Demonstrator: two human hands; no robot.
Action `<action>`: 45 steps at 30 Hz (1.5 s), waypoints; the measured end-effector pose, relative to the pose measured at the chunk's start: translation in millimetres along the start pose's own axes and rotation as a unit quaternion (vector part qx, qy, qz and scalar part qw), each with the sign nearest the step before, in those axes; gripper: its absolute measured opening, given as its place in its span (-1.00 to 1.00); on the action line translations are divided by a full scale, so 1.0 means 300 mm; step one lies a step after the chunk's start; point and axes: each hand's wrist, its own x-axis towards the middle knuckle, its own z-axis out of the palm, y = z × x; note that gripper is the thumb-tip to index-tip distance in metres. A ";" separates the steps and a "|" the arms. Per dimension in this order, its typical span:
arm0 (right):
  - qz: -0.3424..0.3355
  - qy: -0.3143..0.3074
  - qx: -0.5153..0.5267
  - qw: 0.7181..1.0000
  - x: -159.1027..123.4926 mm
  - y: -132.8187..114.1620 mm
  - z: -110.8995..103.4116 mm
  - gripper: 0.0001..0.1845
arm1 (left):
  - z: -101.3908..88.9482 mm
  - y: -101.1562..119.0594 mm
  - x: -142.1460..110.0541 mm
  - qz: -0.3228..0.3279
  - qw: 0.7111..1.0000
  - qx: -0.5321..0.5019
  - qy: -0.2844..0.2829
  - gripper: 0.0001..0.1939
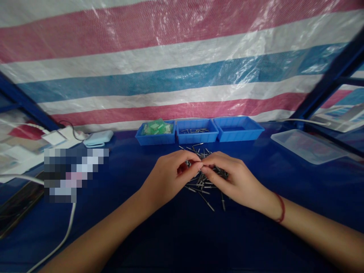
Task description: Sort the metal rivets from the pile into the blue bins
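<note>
My left hand (173, 170) and my right hand (233, 176) meet over a loose pile of blind rivets (203, 184) on the blue table. Both thumbs and forefingers are pinched, and their tips touch each other. Whatever lies between the fingertips is too small or hidden to make out. Around and below the hands the rivets point in many directions, a few lying apart toward the front. Behind the pile, a blue bin (196, 137) in the middle holds some rivets.
Left of it, another blue bin (156, 140) contains green-printed plastic packets (156, 127); a third blue bin (240, 134) stands at right. A translucent lid (308, 146) lies far right. At left are a phone (21, 206), a white cable (69, 223) and a light-blue case (98, 138).
</note>
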 end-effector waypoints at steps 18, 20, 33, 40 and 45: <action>-0.011 0.096 -0.016 0.995 -0.009 -0.009 -0.003 -0.90 | 0.016 -0.030 0.000 0.040 0.999 0.010 0.008 -0.90; -0.032 0.097 -0.025 0.994 -0.010 -0.012 -0.004 -0.90 | 0.018 -0.031 0.001 0.032 0.999 0.003 -0.004 -0.88; -0.131 0.086 -0.266 0.951 0.070 0.025 -0.055 -0.81 | 0.026 -0.040 -0.009 -0.001 0.998 0.052 -0.037 -0.74; -0.003 0.146 -0.316 0.937 0.256 0.170 -0.061 -0.71 | 0.007 -0.092 -0.002 0.003 0.992 0.124 -0.033 -0.75; 0.047 0.129 -0.325 0.936 0.238 0.201 -0.049 -0.70 | -0.008 -0.109 0.004 0.013 0.986 0.150 -0.074 -0.81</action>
